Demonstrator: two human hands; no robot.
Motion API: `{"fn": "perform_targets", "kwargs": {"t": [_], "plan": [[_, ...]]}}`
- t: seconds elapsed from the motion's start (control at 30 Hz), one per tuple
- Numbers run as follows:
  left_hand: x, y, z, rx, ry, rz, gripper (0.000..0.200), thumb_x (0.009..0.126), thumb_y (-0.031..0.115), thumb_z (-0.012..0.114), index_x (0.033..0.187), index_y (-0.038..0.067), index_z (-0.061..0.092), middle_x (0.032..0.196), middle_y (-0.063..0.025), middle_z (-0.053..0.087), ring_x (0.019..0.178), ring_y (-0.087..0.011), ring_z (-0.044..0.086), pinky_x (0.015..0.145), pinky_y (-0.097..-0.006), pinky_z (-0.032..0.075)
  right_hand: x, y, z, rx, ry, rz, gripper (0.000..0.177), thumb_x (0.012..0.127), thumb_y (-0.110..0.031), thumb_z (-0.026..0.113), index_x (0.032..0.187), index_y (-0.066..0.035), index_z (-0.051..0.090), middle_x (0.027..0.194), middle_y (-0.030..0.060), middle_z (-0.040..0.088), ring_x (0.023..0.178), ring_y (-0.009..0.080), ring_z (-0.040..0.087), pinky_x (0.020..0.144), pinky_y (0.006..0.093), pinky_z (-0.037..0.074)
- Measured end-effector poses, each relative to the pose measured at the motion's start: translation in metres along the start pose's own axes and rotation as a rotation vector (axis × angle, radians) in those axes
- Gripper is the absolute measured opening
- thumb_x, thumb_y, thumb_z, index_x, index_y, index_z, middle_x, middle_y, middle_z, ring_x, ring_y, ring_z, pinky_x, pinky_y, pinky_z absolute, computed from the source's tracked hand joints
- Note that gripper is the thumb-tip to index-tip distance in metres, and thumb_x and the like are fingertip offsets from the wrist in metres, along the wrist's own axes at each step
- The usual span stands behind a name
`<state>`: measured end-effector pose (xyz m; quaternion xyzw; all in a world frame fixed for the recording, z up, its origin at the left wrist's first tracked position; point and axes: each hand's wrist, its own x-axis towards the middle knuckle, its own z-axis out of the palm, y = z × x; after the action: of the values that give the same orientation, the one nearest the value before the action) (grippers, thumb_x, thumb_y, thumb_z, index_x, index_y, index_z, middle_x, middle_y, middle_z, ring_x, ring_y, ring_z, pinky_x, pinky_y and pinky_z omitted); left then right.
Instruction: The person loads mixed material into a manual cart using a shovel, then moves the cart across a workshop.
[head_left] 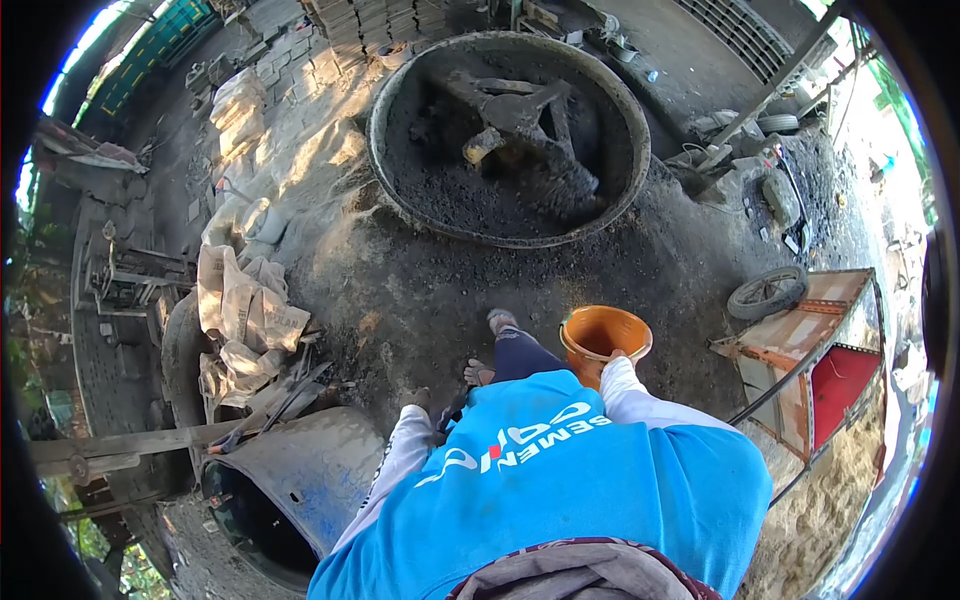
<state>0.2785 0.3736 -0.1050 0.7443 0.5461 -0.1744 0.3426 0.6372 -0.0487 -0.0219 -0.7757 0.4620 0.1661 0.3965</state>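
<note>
Your right hand [617, 356] has its grip curled over the orange bucket [592, 340], right of frame centre, apparently steadying it; how open your left hand [415, 398] is, lower centre, I cannot tell.

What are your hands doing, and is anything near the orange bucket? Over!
Right hand holding orange bucket at rim. Left hand apart from it. Foot near bucket; big round pan ahead.

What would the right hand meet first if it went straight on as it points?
The orange bucket: the right hand is at its near rim, so straight on leads over the opening, probably towards the far inner wall. Depth is hard to judge here.
</note>
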Motion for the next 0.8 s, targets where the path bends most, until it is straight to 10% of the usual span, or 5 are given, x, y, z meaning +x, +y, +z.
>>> {"fn": "perform_targets", "kwargs": {"t": [0.3, 0.53, 0.63, 0.8], "plan": [[-0.090, 0.013, -0.085, -1.073, -0.029, -0.734, 0.018, 0.088, 0.027, 0.055, 0.098, 0.013, 0.061, 0.070, -0.0061, 0.059, 0.054, -0.0179, 0.054, 0.046, -0.0369, 0.042, -0.018, -0.126, 0.086, -0.783, -0.114, -0.326, 0.046, 0.077, -0.025, 0.055, 0.115, -0.001, 0.059, 0.115, 0.0231, 0.058, 0.106, 0.0321, 0.057, 0.089, 0.0414, 0.045], [-0.133, -0.125, -0.066, -0.412, 0.044, -0.198, 0.021, 0.090, 0.032, 0.051, 0.095, 0.014, 0.061, 0.069, -0.0033, 0.057, 0.052, -0.0179, 0.053, 0.044, -0.0385, 0.042, -0.090, -0.202, 0.199, -1.097, -0.215, -0.658, 0.047, 0.076, -0.023, 0.056, 0.118, -0.001, 0.058, 0.120, 0.0279, 0.054, 0.110, 0.0359, 0.055, 0.093, 0.0432, 0.044], [-0.192, -0.149, -0.033, -1.514, 0.442, -0.811, 0.029, 0.091, 0.039, 0.045, 0.085, 0.015, 0.059, 0.060, -0.0045, 0.051, 0.049, -0.0200, 0.050, 0.042, -0.0387, 0.040, -0.181, -0.205, 0.258, -1.208, -0.339, -1.143, 0.047, 0.076, -0.025, 0.054, 0.115, 0.001, 0.057, 0.121, 0.0332, 0.049, 0.108, 0.0414, 0.054, 0.095, 0.0435, 0.043], [-0.278, -0.141, -0.045, -1.915, 0.676, -1.104, 0.019, 0.088, 0.028, 0.053, 0.079, 0.012, 0.051, 0.066, -0.0065, 0.047, 0.053, -0.0226, 0.048, 0.045, -0.0418, 0.041, -0.361, -0.193, 0.289, -1.126, -0.955, -1.395, 0.053, 0.073, -0.034, 0.064, 0.101, 0.010, 0.061, 0.089, 0.0264, 0.065, 0.082, 0.0416, 0.064, 0.075, 0.0391, 0.052]]}}
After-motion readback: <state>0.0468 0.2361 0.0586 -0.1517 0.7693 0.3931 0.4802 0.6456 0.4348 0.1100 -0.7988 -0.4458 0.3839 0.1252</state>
